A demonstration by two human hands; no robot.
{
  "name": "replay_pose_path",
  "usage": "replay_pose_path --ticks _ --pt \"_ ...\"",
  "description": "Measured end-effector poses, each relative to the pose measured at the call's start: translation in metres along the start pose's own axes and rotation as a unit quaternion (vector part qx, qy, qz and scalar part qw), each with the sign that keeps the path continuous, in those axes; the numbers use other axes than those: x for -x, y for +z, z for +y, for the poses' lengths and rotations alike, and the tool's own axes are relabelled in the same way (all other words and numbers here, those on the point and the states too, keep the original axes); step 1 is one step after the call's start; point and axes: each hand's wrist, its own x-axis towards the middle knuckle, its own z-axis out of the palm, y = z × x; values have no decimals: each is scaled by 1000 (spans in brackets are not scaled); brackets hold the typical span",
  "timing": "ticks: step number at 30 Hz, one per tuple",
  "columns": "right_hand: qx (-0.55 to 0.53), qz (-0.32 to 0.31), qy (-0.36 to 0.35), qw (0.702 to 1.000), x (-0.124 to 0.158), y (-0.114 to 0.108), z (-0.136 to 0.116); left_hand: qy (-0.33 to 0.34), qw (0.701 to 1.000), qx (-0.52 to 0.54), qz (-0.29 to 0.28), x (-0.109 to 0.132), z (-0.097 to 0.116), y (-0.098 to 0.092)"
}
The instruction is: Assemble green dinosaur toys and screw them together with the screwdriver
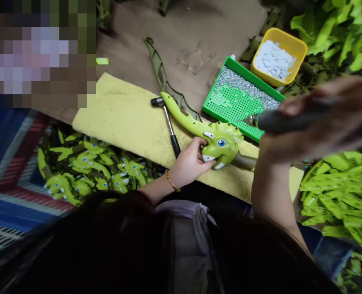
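My left hand grips a green plastic dinosaur toy by the head, pressing it onto a yellow foam pad. The toy's long tail points up and left. My right hand, raised close to the camera and blurred, is closed around a dark tool handle whose tip points left over the toy's head. A small hammer lies on the pad just left of the toy.
A green tray of small metal screws and a yellow bin of white pieces sit behind the toy. A pile of finished green dinosaurs lies at the lower left. Green plastic parts are heaped at right.
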Motion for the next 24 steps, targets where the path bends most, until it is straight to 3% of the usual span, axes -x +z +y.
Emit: replay_pose_path --ticks 1,3,6,9,12,18,22,24 --pt "-11 80 -34 996 -13 9 12 7 1000 -11 4 0 1 0" --pt "-7 184 -53 981 -34 28 39 21 999 -34 3 0 4 0" --pt "49 205 -65 975 -45 46 73 36 998 -57 -2 -1 8 0" --pt "64 205 -83 973 -43 48 87 49 996 -76 -1 -3 9 0" --pt "16 223 -85 971 -38 43 87 55 995 -84 0 -4 8 1" --pt "-9 184 -80 980 -40 44 82 50 996 -80 0 -3 6 2" --pt "-55 214 -126 967 -39 37 49 22 998 -60 -5 -3 4 1" --pt "-84 175 -114 974 -23 21 21 9 1000 -29 -6 -4 2 2"
